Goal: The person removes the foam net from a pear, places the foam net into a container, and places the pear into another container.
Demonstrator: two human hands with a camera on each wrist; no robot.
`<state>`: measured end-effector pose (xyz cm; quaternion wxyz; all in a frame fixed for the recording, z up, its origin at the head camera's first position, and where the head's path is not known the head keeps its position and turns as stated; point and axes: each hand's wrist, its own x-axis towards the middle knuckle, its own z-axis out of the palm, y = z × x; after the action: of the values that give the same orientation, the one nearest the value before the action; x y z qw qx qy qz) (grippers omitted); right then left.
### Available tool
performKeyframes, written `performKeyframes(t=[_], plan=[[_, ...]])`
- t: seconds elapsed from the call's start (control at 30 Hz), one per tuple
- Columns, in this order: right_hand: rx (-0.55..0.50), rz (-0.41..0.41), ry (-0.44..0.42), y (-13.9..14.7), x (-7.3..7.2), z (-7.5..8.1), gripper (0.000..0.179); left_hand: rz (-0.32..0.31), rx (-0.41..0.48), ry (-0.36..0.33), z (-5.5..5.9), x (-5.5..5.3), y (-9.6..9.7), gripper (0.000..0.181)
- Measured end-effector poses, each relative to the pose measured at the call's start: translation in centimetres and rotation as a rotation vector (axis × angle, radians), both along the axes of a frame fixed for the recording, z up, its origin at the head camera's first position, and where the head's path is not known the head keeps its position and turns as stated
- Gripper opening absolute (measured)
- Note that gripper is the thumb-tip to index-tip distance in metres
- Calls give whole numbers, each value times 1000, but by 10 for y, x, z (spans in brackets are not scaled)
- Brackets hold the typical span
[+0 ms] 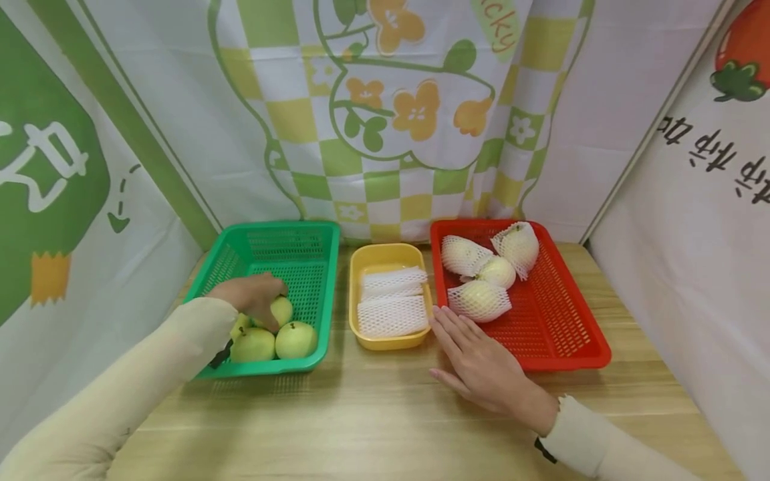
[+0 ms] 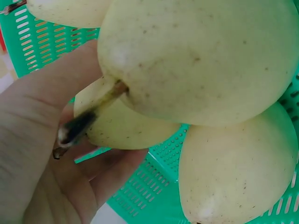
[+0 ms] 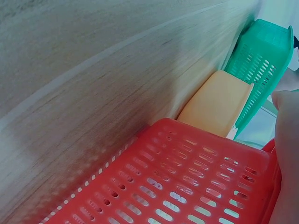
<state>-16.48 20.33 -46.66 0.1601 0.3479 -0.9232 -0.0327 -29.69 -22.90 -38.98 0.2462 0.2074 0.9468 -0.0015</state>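
Pears in green basket, nets in tub, netted pears in red basket

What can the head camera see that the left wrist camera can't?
Only the head view shows the right hand, the stack of white foam nets and the pears wearing nets.

Only the left wrist view is close enough to show the tiny dark specks on the bare pears.

Both show the left hand, those bare pears and the green basket they sit in.
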Motion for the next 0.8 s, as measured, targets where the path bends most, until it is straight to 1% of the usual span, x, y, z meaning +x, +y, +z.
performKeyframes(t=[0.13, 0.23, 0.33, 0.4, 0.47, 0.53, 0.63, 0.73, 0.8], plan=[[-5, 2, 4, 0, 0, -1, 86, 25, -21, -32, 0, 1, 2, 80], [-2, 2, 6, 0, 0, 0, 87, 55, -42, -51, 1, 3, 2, 86], [9, -2, 6, 1, 0, 0, 87, 63, -56, -70, 2, 3, 1, 92], [11, -3, 4, 0, 0, 1, 87, 64, -47, -81, 4, 2, -3, 92], [13, -2, 4, 0, 0, 1, 86, 60, -32, -83, 11, 0, -6, 89], [11, -2, 5, 0, 0, 0, 86, 38, -9, -59, 20, 0, -9, 85], [11, -4, 0, 0, -1, 0, 86, -12, 25, 22, 37, 4, -13, 77], [8, -7, -5, 0, -1, 0, 86, -70, 68, 116, 53, 12, -12, 74], [7, -7, -6, 0, -1, 0, 86, -93, 99, 162, 63, 22, -9, 73]])
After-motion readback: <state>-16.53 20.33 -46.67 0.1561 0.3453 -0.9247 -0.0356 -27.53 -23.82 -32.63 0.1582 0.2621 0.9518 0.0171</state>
